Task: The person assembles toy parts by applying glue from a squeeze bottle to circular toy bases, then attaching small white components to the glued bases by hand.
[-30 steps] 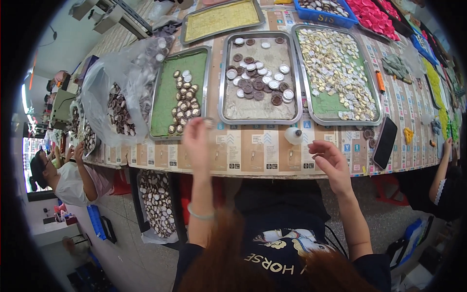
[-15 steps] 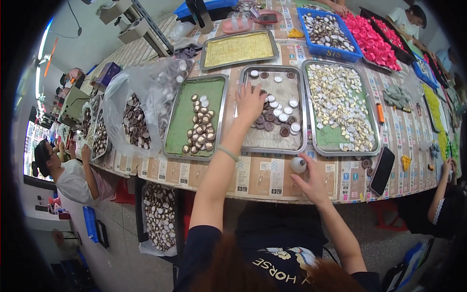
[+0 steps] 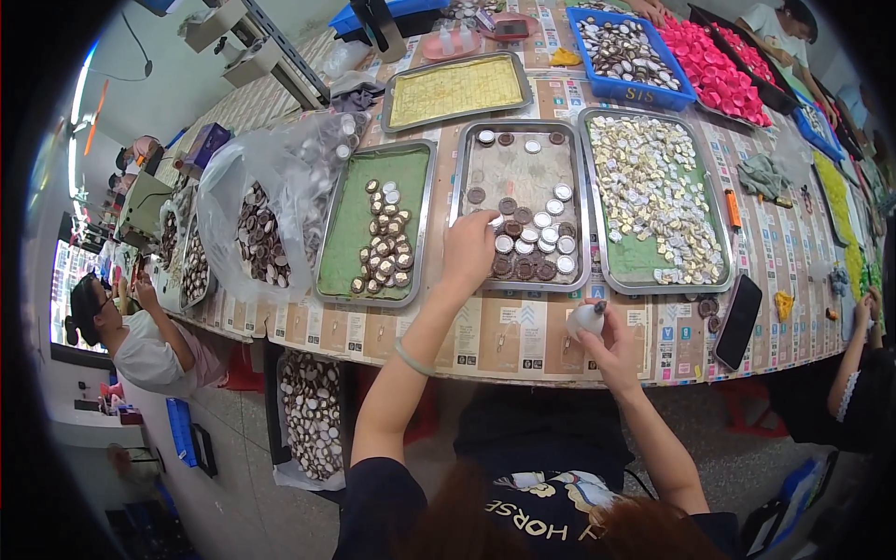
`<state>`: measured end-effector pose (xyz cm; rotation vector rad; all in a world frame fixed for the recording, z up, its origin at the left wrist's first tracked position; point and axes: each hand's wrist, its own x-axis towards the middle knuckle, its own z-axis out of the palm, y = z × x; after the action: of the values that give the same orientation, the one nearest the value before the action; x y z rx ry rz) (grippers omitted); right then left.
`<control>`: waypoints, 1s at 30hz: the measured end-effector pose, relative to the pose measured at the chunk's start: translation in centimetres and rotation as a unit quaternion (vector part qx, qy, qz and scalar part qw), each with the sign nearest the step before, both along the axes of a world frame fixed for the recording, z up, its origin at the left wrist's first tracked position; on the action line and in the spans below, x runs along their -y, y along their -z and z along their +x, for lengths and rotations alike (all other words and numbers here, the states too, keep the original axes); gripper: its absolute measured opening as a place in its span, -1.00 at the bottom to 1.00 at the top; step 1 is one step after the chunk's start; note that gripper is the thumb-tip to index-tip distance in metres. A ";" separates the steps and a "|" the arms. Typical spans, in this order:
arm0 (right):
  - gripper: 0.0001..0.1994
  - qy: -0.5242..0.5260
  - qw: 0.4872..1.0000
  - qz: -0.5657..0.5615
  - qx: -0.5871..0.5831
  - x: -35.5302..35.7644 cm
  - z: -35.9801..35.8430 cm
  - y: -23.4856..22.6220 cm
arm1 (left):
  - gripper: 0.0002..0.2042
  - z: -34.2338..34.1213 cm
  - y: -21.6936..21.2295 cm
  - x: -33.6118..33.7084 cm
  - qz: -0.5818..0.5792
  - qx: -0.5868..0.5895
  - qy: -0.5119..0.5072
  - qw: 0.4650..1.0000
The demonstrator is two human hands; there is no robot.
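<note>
My left hand (image 3: 469,247) reaches over the left rim of the middle metal tray (image 3: 537,124). Its fingers are bent together, with the tips against brown-and-white round discs (image 3: 525,235); what they may pinch is hidden. Some discs lie white face up, others brown. In my right hand (image 3: 611,347) is a white squeeze bottle (image 3: 584,323) with a dark tip, held at the table's front edge. The left tray (image 3: 334,224) has discs topped with gold pieces on a green lining. Many small gold and white pieces (image 3: 653,187) cover the right tray.
Behind stand a yellow-lined tray (image 3: 457,93) and a blue bin (image 3: 644,89) of discs. A plastic bag (image 3: 224,196) of discs sits at left. A phone (image 3: 737,322) and an orange lighter (image 3: 733,209) lie at right. Co-workers sit around the table.
My left hand has drawn back toward me from the tray's middle, and discs there are spread differently. My right hand has gripped the bottle and tilted it, tip up to the right.
</note>
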<state>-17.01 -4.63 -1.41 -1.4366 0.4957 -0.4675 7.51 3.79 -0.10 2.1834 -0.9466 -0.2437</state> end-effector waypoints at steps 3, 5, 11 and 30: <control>-0.58 -0.014 0.999 0.042 -0.007 -0.3 -0.5 -1.0 | -0.78 -0.1 0.8 1.0 0.003 0.081 -0.005 0.997; -0.58 -0.012 0.998 0.061 -0.008 -0.6 -0.4 -1.9 | -0.79 -0.5 1.3 1.5 0.036 0.215 0.003 0.976; -0.60 -0.006 0.995 0.098 -0.011 -0.5 -1.0 -3.0 | -0.82 -3.3 -0.8 0.8 -0.145 -0.118 -0.038 0.982; -0.62 -0.014 0.991 0.136 -0.002 -0.9 -2.6 -8.1 | -0.70 -14.9 -1.7 -6.7 -0.395 -0.768 0.050 0.501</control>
<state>-19.64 -3.75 6.68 -1.1811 0.5213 -0.3584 -7.35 10.46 1.57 0.4067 0.0356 -1.2299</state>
